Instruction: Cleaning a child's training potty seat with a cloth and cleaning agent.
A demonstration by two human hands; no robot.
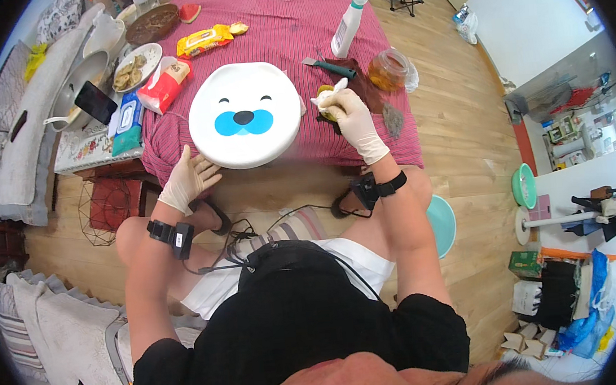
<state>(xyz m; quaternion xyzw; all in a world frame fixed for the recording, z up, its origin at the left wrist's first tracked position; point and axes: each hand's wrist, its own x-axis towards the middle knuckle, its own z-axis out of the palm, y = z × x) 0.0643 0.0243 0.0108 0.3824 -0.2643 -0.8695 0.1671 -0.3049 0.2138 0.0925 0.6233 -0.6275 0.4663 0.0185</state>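
Observation:
On the pink striped tablecloth (284,26) lies a white rounded stool top or lid (247,143) with a blue-and-black animal face. My gloved left hand (190,177) is at its lower left edge, palm up with fingers apart, holding nothing. My gloved right hand (354,118), right of the white piece, pinches a crumpled white wipe or cloth (327,97) over a small yellowish thing that it partly hides. Just above lie a scraper with a dark green handle (336,69) and a brown cloth (368,90). A white bottle with a clear cap (348,29) stands behind them.
Right of the brown cloth are a jar of amber liquid (388,70) and a grey fibrous clump (392,120). To the left are a red tissue pack (165,85), a blue wipes pack (128,117), a phone (96,102), a plate of food (138,67) and a yellow wipes pack (204,40).

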